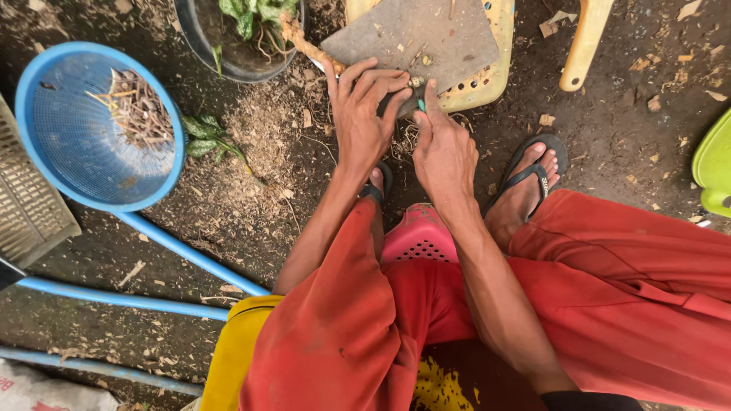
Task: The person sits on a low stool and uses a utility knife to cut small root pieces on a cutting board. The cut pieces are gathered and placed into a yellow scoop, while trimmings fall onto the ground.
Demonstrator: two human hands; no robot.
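My left hand (pixel 364 114) grips a brown root stem (pixel 304 44) and presses its end against a grey board (pixel 415 32) lying on a yellow perforated stool (pixel 486 80). My right hand (pixel 442 148) is closed on a small tool with a teal handle (pixel 421 104), its tip at the stem's end beside my left fingers. The blade is hidden between my hands. The stem's far end reaches to a dark pot (pixel 228 57) with green leaves.
A blue mesh basket (pixel 72 133) with cut roots sits left, above blue pipes (pixel 179 247). My legs in red trousers (pixel 609 289), sandalled feet, a pink stool (pixel 419 236), a tan crate (pixel 27 205) and a lime-green object (pixel 714 164) surround the littered soil.
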